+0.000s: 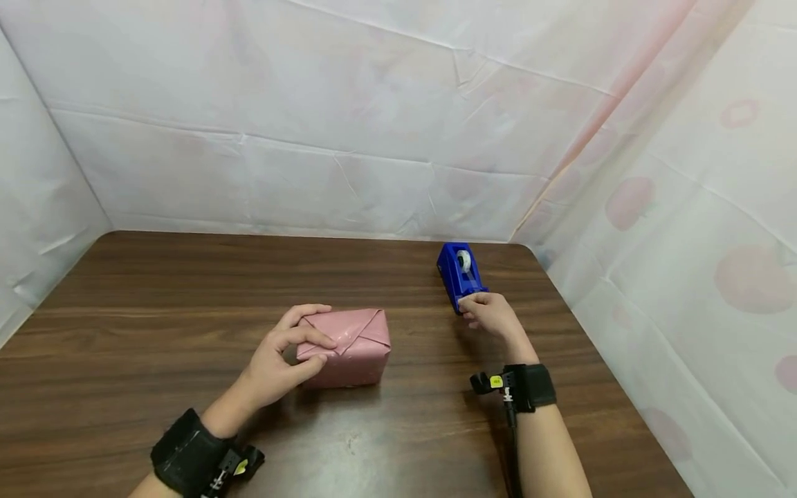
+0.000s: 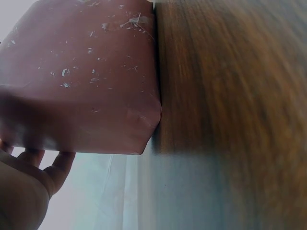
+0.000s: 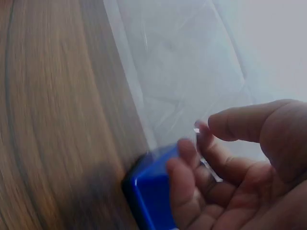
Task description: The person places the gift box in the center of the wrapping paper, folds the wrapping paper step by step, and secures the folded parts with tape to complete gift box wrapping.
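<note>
A box wrapped in pink paper (image 1: 361, 356) stands on the wooden table, folded flaps on its upper face. My left hand (image 1: 272, 365) holds it from the left, thumb at the near top edge and fingers over the top. In the left wrist view, scuffs and small torn spots mark the paper (image 2: 91, 62). To the right, my right hand (image 1: 495, 317) is at the near end of a blue tape dispenser (image 1: 450, 275) with a tape roll (image 1: 463, 261). In the right wrist view, thumb and index finger pinch a small clear bit of tape (image 3: 197, 130), the dispenser (image 3: 156, 191) partly hidden behind the fingers.
The dark wooden table (image 1: 187, 290) reaches back to a pale plastic sheet (image 1: 311, 173) hung behind it. More sheeting with a pink fruit pattern (image 1: 685, 277) hangs along the right side. A cable (image 1: 512, 443) runs along the right forearm from its wrist camera.
</note>
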`<state>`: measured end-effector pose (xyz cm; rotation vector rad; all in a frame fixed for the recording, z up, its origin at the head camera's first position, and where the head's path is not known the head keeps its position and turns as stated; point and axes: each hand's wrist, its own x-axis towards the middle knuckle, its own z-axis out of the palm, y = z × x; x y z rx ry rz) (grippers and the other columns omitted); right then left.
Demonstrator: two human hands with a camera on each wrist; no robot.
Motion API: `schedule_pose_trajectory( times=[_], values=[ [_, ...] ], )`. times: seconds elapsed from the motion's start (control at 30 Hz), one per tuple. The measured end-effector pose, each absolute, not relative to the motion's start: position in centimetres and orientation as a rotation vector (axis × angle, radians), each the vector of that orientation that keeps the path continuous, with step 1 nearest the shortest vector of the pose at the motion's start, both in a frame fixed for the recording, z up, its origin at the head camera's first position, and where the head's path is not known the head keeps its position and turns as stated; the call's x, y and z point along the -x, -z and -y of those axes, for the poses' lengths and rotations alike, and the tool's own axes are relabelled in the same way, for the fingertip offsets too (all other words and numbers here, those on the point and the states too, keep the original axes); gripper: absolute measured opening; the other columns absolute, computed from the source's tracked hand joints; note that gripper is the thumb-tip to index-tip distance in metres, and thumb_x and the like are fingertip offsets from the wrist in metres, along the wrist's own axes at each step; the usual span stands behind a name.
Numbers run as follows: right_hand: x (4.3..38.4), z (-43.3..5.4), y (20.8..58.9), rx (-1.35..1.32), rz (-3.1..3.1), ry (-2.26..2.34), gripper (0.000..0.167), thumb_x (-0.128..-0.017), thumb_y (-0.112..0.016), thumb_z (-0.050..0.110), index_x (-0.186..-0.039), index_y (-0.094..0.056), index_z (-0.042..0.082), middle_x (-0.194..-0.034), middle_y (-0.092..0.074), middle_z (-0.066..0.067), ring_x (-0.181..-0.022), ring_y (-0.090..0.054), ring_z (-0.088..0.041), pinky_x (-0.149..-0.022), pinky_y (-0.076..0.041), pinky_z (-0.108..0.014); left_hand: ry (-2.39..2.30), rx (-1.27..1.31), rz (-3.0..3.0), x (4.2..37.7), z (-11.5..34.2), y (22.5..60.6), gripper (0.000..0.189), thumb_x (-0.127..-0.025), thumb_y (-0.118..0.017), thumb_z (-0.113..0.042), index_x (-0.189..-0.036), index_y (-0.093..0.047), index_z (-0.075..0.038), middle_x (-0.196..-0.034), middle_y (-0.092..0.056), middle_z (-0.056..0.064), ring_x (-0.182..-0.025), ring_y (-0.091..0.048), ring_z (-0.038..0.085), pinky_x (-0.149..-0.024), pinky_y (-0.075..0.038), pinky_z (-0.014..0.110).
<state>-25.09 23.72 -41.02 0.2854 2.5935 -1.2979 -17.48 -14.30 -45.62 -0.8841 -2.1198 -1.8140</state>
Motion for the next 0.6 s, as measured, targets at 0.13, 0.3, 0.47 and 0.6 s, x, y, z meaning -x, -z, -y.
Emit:
schedule_pose_trajectory(
  times=[0.13,0.3,0.47,0.6],
  values=[
    [24.9,-22.7,40.6,-0.155,-2.598,1.378,0.032,-0.097,-0.058,0.027,-0.115,-0.067,0.003,-0.119,-0.064,-0.022,-0.100,-0.064,-0.031,-0.084,-0.054,-0.041,1.819,0.872,2.123,17.5,14.4,45.6,0.033,-0.075,-0.073,0.007,-0.093,-0.074,-0.021,-0.137,-0.049,0.011,-0.121,-0.048,0.015,-0.094,-0.037,0.022],
    [24.8,-21.6,40.6,-0.074,-2.598,1.421,0.021,-0.096,-0.060,0.024,-0.108,-0.068,0.009,-0.118,-0.064,-0.019,-0.096,-0.060,-0.027,-0.079,-0.053,-0.040,1.810,0.866,2.126,17.5,14.4,45.7,0.031,-0.076,-0.072,0.006,-0.093,-0.074,-0.020,-0.137,-0.049,0.011,-0.121,-0.048,0.014,-0.095,-0.036,0.022],
    [24.4,-20.5,40.4,-0.041,-2.593,1.429,0.017,-0.096,-0.060,0.022,-0.108,-0.068,0.013,-0.113,-0.065,-0.013,-0.099,-0.057,-0.031,-0.077,-0.051,-0.042,1.817,0.863,2.131,17.5,14.4,45.9,0.030,-0.077,-0.072,0.006,-0.094,-0.074,-0.019,-0.137,-0.049,0.011,-0.121,-0.047,0.013,-0.095,-0.036,0.022],
    [23.9,-19.5,39.8,0.026,-2.591,1.462,0.017,-0.096,-0.060,0.022,-0.108,-0.068,0.014,-0.115,-0.065,-0.012,-0.091,-0.056,-0.029,-0.071,-0.049,-0.037,1.821,0.859,2.128,17.5,14.4,45.9,0.031,-0.076,-0.072,0.006,-0.093,-0.074,-0.020,-0.137,-0.049,0.010,-0.123,-0.047,0.015,-0.095,-0.036,0.022]
  ],
)
